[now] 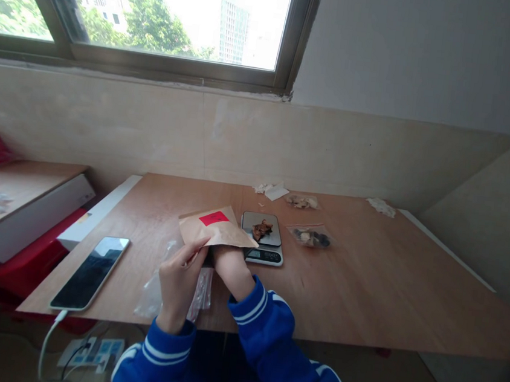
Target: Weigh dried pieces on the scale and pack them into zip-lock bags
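Observation:
A brown kraft paper bag (pixel 205 230) with a red label is held up over the table. My left hand (pixel 181 277) pinches its near edge between thumb and fingers. Inside the bag's mouth goes my right hand (pixel 231 267), so its fingers are hidden. Just behind and to the right stands a digital kitchen scale (pixel 271 247), partly covered by the bag's corner. A small heap of brown dried pieces (pixel 262 230) lies on its plate. Beneath my left hand, clear plastic bags (pixel 150 295) lie crumpled on the table.
A phone (pixel 91 274) on a white charging cable lies at the left. Right of the scale is a clear bag with dark and pale pieces (pixel 311 237); behind it lies another bag of pale pieces (pixel 302 202). Crumpled white paper (pixel 275 191) sits near the wall.

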{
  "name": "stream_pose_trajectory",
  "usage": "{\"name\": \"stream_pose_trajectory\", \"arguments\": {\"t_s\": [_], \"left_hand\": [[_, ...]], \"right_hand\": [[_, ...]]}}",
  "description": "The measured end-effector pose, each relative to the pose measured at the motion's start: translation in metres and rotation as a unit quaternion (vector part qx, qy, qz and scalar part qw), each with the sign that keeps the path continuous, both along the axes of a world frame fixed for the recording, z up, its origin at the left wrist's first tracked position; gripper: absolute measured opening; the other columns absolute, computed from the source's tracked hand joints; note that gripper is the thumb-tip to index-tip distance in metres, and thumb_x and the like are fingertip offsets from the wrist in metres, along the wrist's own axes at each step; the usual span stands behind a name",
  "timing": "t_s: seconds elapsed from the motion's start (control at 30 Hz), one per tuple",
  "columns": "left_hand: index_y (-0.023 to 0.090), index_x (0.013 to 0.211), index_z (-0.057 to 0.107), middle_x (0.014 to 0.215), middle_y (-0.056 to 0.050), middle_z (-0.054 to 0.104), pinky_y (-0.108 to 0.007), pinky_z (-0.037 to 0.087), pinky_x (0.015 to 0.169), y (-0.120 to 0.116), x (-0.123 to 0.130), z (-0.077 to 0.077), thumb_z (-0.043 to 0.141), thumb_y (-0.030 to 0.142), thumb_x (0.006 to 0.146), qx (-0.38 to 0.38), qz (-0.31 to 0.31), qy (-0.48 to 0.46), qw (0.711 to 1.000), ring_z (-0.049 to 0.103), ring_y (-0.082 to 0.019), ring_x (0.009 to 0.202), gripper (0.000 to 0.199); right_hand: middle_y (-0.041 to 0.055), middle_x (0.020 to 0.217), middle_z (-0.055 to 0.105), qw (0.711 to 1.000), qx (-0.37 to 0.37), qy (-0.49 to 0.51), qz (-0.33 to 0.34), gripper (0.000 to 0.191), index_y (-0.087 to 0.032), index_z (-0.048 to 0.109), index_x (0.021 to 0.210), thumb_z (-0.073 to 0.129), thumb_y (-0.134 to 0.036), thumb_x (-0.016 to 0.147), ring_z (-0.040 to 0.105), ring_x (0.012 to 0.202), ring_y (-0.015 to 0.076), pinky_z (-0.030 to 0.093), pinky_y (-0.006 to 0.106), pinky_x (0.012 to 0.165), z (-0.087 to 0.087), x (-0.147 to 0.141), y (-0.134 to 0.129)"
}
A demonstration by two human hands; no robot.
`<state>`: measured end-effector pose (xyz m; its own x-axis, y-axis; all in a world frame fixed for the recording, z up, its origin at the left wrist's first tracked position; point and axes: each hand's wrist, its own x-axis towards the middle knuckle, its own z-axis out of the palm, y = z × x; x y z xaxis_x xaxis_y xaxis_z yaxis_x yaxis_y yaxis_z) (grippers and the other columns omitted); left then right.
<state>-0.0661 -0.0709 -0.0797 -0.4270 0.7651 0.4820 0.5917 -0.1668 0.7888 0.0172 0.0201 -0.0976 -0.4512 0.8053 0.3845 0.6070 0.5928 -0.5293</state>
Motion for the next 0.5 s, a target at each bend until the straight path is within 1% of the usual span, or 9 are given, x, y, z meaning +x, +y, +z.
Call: {"name": "stream_pose_trajectory", "arguments": {"t_s": [0.1,0.17,0.27,0.37,0.43,0.5], "left_hand": [[0.026,0.098,0.077,0.081,-0.001,0.077,-0.023,0.052,0.063,0.002,0.001,-0.002,0.063,0.035,0.084,-0.002,0.011,-0.013,1.000,0.072,-0.017,0.071,0.022],[0.026,0.097,0.077,0.080,-0.001,0.077,-0.023,0.051,0.063,0.004,0.001,-0.003,0.063,0.035,0.084,0.001,0.025,-0.013,1.000,0.072,-0.017,0.071,0.021],[0.026,0.096,0.077,0.080,0.000,0.077,-0.022,0.051,0.063,0.006,0.001,-0.004,0.063,0.035,0.084,0.011,0.029,-0.012,0.999,0.072,-0.016,0.070,0.021],[0.027,0.096,0.078,0.080,0.001,0.077,-0.022,0.051,0.063,0.008,0.002,-0.006,0.063,0.036,0.084,0.021,0.029,-0.003,0.999,0.072,-0.016,0.070,0.020],[0.028,0.097,0.077,0.082,0.001,0.077,-0.022,0.051,0.063,0.007,0.003,-0.008,0.063,0.035,0.085,0.027,0.028,0.011,0.999,0.072,-0.016,0.072,0.020],[0.028,0.099,0.077,0.084,0.001,0.077,-0.022,0.052,0.064,0.005,0.004,-0.009,0.063,0.034,0.085,0.031,0.020,0.020,0.999,0.072,-0.016,0.073,0.021]], "right_hand": [[0.0110,0.127,0.065,1.000,-0.024,-0.009,-0.014,0.043,-0.024,0.059,0.128,0.050,-0.006,0.091,0.056,0.125,0.0259,0.039,0.040,0.112,-0.014,-0.011,0.011],[0.0115,0.129,0.064,0.999,-0.027,-0.016,-0.021,0.042,-0.024,0.057,0.130,0.048,-0.008,0.092,0.056,0.125,0.0264,0.039,0.041,0.112,-0.022,-0.014,0.012],[0.0124,0.126,0.066,0.998,-0.037,-0.042,-0.040,0.042,-0.021,0.058,0.129,0.041,-0.007,0.093,0.056,0.124,0.0280,0.039,0.045,0.111,-0.030,-0.013,0.010],[0.0121,0.123,0.067,0.996,-0.054,-0.060,-0.048,0.040,-0.018,0.061,0.124,0.038,-0.006,0.093,0.054,0.126,0.0290,0.037,0.046,0.111,-0.033,-0.011,0.011],[0.0113,0.124,0.067,0.996,-0.052,-0.060,-0.044,0.039,-0.018,0.064,0.120,0.040,-0.008,0.092,0.052,0.128,0.0283,0.035,0.044,0.112,-0.031,-0.010,0.015],[0.0102,0.125,0.067,0.998,-0.039,-0.048,-0.029,0.034,-0.021,0.066,0.117,0.044,-0.013,0.093,0.050,0.130,0.0272,0.034,0.040,0.113,-0.029,-0.011,0.021]]}}
